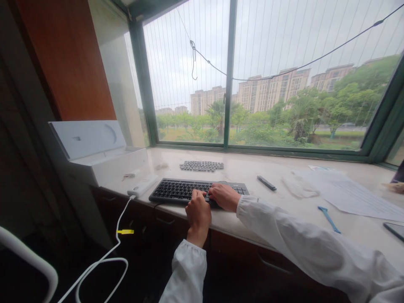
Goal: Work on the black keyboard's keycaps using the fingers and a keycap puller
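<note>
A black computer keyboard (176, 190) lies on the pale sill near its front edge. Its main block looks darker than the greyer number pad at the right end. My left hand (199, 210) is at the keyboard's front edge, right of the middle, fingers curled in. Just beside it my right hand (223, 195) rests over the keys, fingers bent and closed, the fingertips of both hands nearly meeting. Whatever is between the fingers is hidden. Behind the keyboard, loose keycaps (202, 166) are laid out in rows on the sill.
An open white box (118, 166) stands at the left, with a white power strip (142, 186) and cable (118, 227) by it. To the right lie a dark stick-like object (267, 183), clear plastic (299, 186), paper sheets (356, 195), a blue tool (329, 219) and a dark flat device (394, 230).
</note>
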`<state>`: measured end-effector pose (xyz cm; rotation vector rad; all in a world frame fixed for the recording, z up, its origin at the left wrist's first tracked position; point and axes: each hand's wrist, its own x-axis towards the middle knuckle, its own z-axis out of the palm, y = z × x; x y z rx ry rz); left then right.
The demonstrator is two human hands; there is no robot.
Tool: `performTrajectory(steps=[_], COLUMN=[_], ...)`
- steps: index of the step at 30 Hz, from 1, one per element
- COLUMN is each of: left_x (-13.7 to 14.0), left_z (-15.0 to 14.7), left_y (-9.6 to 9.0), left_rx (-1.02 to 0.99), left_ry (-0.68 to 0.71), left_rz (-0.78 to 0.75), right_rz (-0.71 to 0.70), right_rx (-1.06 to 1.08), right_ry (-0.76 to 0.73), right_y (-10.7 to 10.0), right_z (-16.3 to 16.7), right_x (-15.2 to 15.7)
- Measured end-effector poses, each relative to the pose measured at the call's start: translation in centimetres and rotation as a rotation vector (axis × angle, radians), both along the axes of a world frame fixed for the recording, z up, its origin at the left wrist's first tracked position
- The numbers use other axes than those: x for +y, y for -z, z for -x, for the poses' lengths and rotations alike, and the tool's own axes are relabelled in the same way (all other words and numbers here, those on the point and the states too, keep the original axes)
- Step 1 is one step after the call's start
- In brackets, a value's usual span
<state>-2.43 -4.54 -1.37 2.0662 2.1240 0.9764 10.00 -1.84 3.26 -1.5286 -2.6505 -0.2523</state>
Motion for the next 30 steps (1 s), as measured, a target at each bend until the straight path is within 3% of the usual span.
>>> performTrajectory(steps=[6,21,30], left_x=[0.0,-0.4,-0.3], left_z=[0.1,0.0,0.1], left_y=[-0.1,-0.5,-0.3], left_rx=[0.01,0.031,0.008], left_ry=[0.016,0.019,0.04], left_rz=[-0.011,0.011,-0.006], right_rz=[-0.025,-0.276,-0.198], right_rx=[-0.066,-0.145,-0.064], right_ry=[-0.039,-0.028,-0.071], right_y=[-0.4,1.2,1.5], right_z=[0.2,1.5,0.4], right_x=[0.5,-0.8,0.2])
